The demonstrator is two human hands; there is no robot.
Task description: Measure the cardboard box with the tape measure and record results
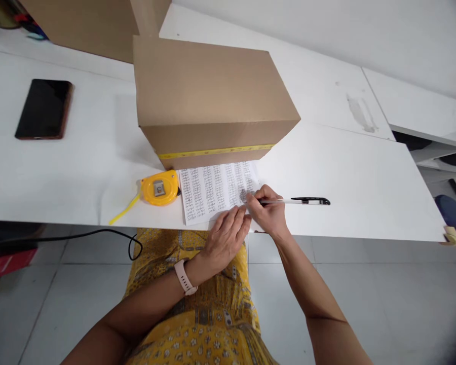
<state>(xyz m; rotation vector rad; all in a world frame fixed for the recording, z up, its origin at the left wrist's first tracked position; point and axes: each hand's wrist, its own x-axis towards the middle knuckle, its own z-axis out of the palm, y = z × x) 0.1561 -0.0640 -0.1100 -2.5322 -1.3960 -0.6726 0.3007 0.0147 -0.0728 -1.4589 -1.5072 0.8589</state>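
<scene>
My right hand (268, 210) grips a pen (306, 201) with a clear barrel and black cap end. Its tip is hidden by my fingers, low at the right side of a white paper sheet (197, 210). Columns of small handwriting cover the sheet. Flat on the sheet's lower edge lies my left hand (228, 235), fingers stretched out. A yellow tape measure (159, 187) sits just left of the paper, a short length of yellow tape sticking out. Behind the paper stands a closed cardboard box (216, 86) with a yellow band along its front, overhanging the sheet's top.
A phone (43, 109) lies at the left of the white table (345, 177). Another cardboard box (95, 25) stands at the back left. A black cable (99, 231) hangs at the front edge. Shelves (441, 149) are at the right.
</scene>
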